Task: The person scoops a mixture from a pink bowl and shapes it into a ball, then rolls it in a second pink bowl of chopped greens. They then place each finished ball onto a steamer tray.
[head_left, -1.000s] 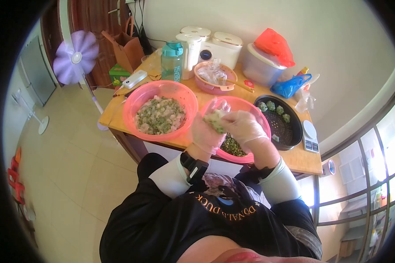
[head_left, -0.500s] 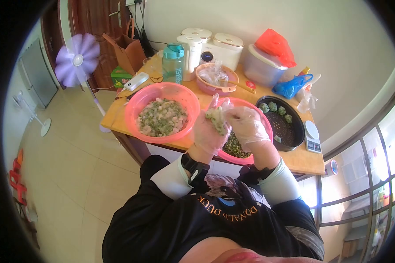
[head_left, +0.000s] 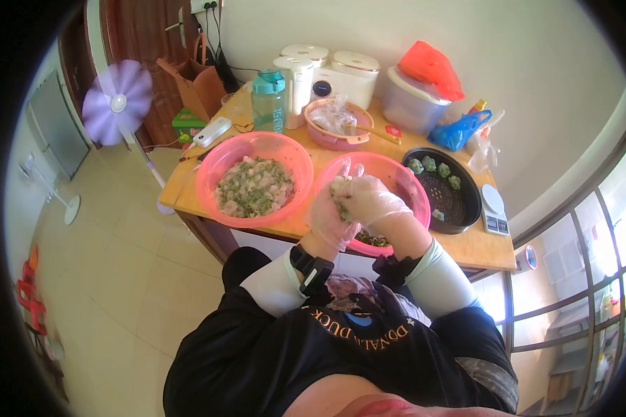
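Note:
In clear plastic gloves, both hands meet above the right-hand pink basin (head_left: 417, 187). My left hand (head_left: 327, 219) cups a lump of white-and-green dough (head_left: 339, 189). My right hand (head_left: 377, 199) is closed over the lump's right side, its fingertips pressed against it and partly hidden. Dark green chopped filling (head_left: 373, 240) shows in the basin below. To the left, another pink basin (head_left: 209, 177) holds a white-and-green mixture (head_left: 254, 187). At the right, several green-and-white balls (head_left: 429, 164) sit along the far side of a round black pan (head_left: 471, 201).
A kitchen scale (head_left: 494, 208) stands right of the pan. Behind are a smaller pink bowl (head_left: 341, 139) with plastic film and a wooden stick, a teal bottle (head_left: 268, 101), white appliances (head_left: 351, 76) and a lidded tub (head_left: 414, 104). A fan (head_left: 118, 104) stands left of the table.
My right hand has moved left and closed further over the dough lump, hiding more of it. My left hand stays under the lump. The view has shifted slightly.

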{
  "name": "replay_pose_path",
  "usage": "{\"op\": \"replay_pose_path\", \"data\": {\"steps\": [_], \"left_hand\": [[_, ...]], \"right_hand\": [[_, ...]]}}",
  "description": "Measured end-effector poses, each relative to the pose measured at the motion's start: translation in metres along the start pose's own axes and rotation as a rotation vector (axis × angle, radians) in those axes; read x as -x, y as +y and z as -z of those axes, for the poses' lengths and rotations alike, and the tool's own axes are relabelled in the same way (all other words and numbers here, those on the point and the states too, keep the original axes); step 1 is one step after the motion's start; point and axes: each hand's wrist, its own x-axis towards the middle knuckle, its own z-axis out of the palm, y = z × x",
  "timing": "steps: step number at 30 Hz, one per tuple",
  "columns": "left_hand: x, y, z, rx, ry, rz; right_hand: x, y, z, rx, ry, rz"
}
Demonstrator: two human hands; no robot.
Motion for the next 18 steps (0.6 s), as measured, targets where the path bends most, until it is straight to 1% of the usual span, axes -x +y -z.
{"op": "replay_pose_path", "data": {"steps": [1,3,4,6,7,8,10,11,12,13,14,16,17,18], "left_hand": [[0.0,-0.001,-0.003,-0.002,0.0,0.002],[0.0,-0.003,-0.011,0.04,0.106,-0.051],[0.0,-0.002,-0.01,0.038,0.106,-0.052],[-0.004,0.003,-0.006,0.096,-0.062,-0.026],[-0.006,0.004,-0.002,0.096,-0.064,-0.029],[-0.007,0.004,0.003,0.111,-0.066,-0.015],[-0.006,0.004,0.001,0.126,-0.067,0.001],[-0.005,0.003,-0.007,0.077,-0.007,-0.002],[-0.004,0.003,-0.012,0.028,0.053,-0.005],[-0.005,0.003,-0.012,0.027,0.054,-0.002],[-0.006,0.003,-0.012,-0.015,0.061,0.023],[-0.007,0.004,-0.008,-0.056,0.071,0.048],[-0.007,0.004,-0.005,-0.043,0.104,0.052],[-0.007,0.004,-0.004,-0.03,0.137,0.054]], "right_hand": [[-0.001,0.004,0.003,-0.001,0.003,-0.001],[-0.002,0.013,0.009,-0.142,-0.042,-0.062],[-0.001,0.014,0.014,-0.143,-0.041,-0.061],[-0.001,0.012,0.025,-0.644,-0.034,-0.419],[0.0,0.002,0.034,-0.589,0.012,-0.411],[0.0,-0.005,0.037,-0.588,0.011,-0.41],[-0.003,-0.017,0.038,-0.459,0.137,-0.308],[-0.004,-0.021,0.041,-0.459,0.138,-0.308],[-0.004,-0.025,0.044,-0.198,0.063,-0.163],[-0.005,-0.026,0.045,0.062,-0.013,-0.018],[-0.008,-0.024,0.043,0.061,-0.013,-0.02],[-0.014,-0.02,0.035,-0.099,-0.103,-0.291],[-0.015,-0.021,0.034,-0.1,-0.105,-0.292],[-0.016,-0.023,0.035,-0.097,-0.149,-0.362]]}}
